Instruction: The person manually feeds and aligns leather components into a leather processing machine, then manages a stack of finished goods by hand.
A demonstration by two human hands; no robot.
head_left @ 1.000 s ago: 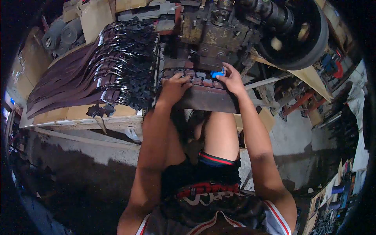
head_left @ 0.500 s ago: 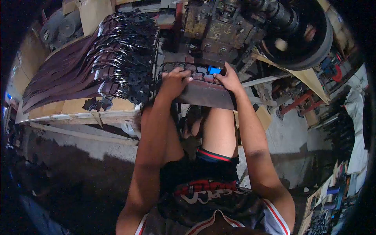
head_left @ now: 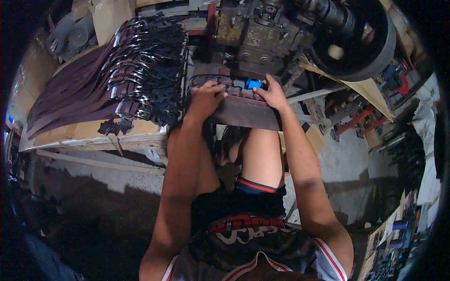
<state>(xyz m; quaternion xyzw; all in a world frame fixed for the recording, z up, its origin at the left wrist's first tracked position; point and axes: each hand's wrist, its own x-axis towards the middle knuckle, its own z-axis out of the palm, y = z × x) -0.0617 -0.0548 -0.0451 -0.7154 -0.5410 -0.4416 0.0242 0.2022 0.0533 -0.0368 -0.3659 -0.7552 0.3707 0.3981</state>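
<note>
A dark patterned strip with cut-out edges (head_left: 239,83) lies across the front of the machine, above a flat dark metal plate (head_left: 248,114). My left hand (head_left: 206,97) rests on the strip's left part, palm down, fingers spread and slightly bent. At the right end, my right hand (head_left: 273,95) has its thumb and forefinger around a small bright blue block (head_left: 253,84). The block sits against the strip; its far side is partly hidden by the fingers.
Left of my hands, a bench (head_left: 79,138) carries a large stack of dark brown straps with shiny metal parts (head_left: 112,75). The machine body (head_left: 260,42) stands directly ahead. A big round wheel (head_left: 361,47) is at upper right, with a cardboard sheet (head_left: 365,96) below it.
The blue block is tilted slightly more and sits a little further left. Both hands have stayed in nearly the same place; the whole view has shifted slightly.
</note>
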